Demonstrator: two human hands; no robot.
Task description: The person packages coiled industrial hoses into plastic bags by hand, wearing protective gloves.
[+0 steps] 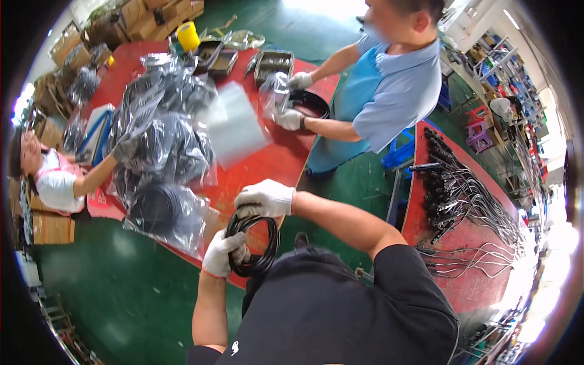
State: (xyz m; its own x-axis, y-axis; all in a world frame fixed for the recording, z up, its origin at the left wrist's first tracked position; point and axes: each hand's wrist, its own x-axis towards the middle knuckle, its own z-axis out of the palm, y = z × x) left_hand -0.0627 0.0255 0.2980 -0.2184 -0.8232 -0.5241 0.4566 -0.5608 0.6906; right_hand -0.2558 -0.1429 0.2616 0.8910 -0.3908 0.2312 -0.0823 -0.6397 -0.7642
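A coil of black cable [272,243] hangs close in front of my body, beside the near edge of the red table. My left hand [224,252], in a white glove, is closed round the coil's left side. On top of the coil, my gloved right hand [265,199] bends its fingers over the upper loops. Just beyond my hands lies a stack of clear plastic bags [234,125]. To the left of it, bagged black cable coils [161,143] are heaped, one bagged coil [159,210] near the table's edge.
Across the red table [237,193], a co-worker in blue [389,91] holds a clear bag and a black coil [310,104]. Another person [61,179] reaches over the heap from the left. Metal trays [274,64] and yellow tape [188,36] stand behind. Cables [462,194] cover a right-hand table.
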